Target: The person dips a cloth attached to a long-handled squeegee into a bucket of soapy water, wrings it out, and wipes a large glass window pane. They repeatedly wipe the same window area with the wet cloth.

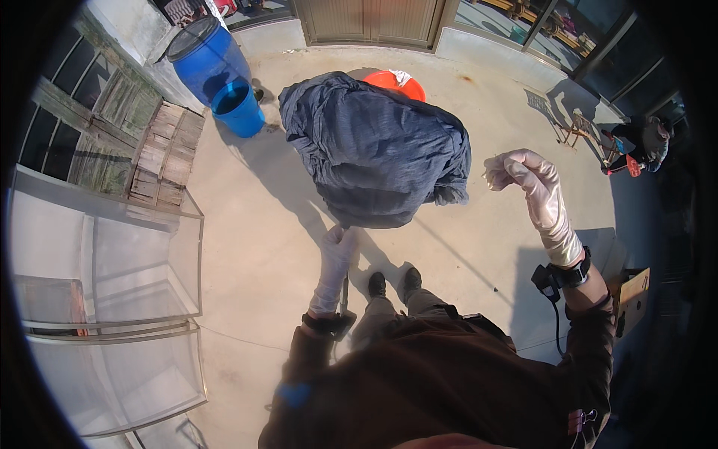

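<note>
A large bunched dark blue-grey cloth [376, 151] spreads out in front of me, creased and puffed up. What bears it from inside or above cannot be seen. My left hand [338, 247], in a whitish glove, is closed at the cloth's lower edge and appears to pinch it. To the right of the cloth, apart from it, my right hand [521, 177] is raised in a similar glove. Its fingers are curled together, with crumpled pale material at the tips; whether this is loose glove or something held is unclear. Both wrists carry black strapped devices.
Behind the cloth stands an orange basin [412, 90] with a white cloth on its rim. A blue bucket [241, 112] and blue barrel [210, 56] are at the far left. Framed mesh panels [140, 258] line the left side. A person [645, 146] sits far right.
</note>
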Tool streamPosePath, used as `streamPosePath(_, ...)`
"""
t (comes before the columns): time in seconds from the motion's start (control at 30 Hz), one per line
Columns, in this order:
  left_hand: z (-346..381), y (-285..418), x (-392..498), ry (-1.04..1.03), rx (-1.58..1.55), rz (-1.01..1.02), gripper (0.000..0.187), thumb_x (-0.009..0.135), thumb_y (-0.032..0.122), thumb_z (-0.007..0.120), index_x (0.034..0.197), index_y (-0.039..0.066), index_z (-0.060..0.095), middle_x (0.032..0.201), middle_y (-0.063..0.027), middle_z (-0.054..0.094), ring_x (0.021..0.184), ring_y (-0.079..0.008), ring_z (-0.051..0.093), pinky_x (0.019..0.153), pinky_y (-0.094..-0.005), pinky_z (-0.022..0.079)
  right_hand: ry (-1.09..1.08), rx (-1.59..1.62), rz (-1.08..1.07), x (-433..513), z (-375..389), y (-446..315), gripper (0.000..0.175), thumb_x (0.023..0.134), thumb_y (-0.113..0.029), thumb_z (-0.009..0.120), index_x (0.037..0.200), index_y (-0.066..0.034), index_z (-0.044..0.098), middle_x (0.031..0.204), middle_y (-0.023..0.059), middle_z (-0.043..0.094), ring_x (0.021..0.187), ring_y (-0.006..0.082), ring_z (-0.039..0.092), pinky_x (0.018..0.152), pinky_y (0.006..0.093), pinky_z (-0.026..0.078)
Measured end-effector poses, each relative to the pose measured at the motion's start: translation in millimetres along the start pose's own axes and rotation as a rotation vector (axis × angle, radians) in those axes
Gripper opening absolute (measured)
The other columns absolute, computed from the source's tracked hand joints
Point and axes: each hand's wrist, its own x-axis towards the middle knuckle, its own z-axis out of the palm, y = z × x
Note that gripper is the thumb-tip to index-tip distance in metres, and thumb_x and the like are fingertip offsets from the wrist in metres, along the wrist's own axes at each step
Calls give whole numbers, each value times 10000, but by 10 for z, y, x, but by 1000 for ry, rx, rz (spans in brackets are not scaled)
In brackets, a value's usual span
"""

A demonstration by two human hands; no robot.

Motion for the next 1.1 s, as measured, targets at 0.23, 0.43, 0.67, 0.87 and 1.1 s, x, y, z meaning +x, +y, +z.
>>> streamPosePath(0.23,-173,-203,-46,-22,10,6,299,908,168,666,663,99,509,621,61,489,573,-25,427,473,-234,348,-500,-161,319,1490,272,-48,739,969,-659,476,1418,-76,543,1349,90,599,1196,199,582,1027,379,459)
streamPosePath(0.43,-308,-304,-299,-109,194,-44,367,867,169,722,622,95,459,591,48,445,579,-38,387,482,-269,338,-690,-641,-160,1997,935,-270,516,952,-480,626,1261,-67,640,1113,110,676,1004,230,633,910,344,491)
streamPosePath(0.67,-381,-367,-446,-192,414,-6,405,857,286,751,659,24,513,564,-8,436,560,-81,397,505,-323,371,-678,-1068,-785,1982,1236,-479,176,882,-176,698,838,-34,603,845,131,628,822,357,634,697,396,500)
streamPosePath(0.87,-288,-325,-356,-220,368,-49,364,878,279,728,704,10,555,553,-11,474,524,-64,426,466,-298,365,-720,-708,-638,1886,1692,-584,165,921,-187,704,1016,-52,708,993,140,714,903,317,686,766,371,538)
streamPosePath(1.1,-285,-315,-380,-197,401,-54,405,858,301,742,675,5,534,547,-33,425,562,-84,408,508,-330,377,-857,-334,-150,2217,1607,-717,389,1005,-347,605,1285,-80,648,1129,107,720,1064,213,688,831,339,586)
